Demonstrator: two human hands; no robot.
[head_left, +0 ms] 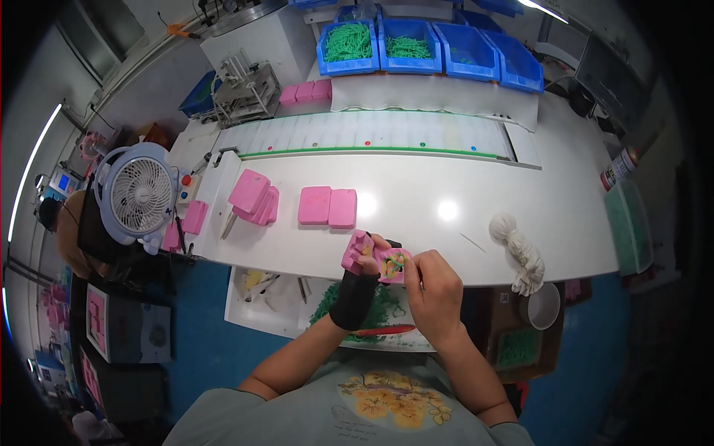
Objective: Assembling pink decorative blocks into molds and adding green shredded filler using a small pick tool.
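My left hand (358,286), in a black fingerless glove, is closed around an opened pink mould (355,251) just off the table's front edge. Yellow and green material (393,264) shows in the hollow of the mould's right part. Against that part, my right hand (437,291) has its thumb and forefinger pinched together. What lies between those fingertips, if anything, is too small to make out. Below both hands an open drawer (245,316) holds loose green pieces (321,303) and a red-handled tool (383,330).
Pink blocks (327,207) stand left of centre, with more stacked (253,197) farther left. A white cloth bundle (518,253) and a thin stick (471,242) lie to the right. Behind runs a green-edged conveyor (357,134) below blue bins (407,48). A fan (141,195) stands at left.
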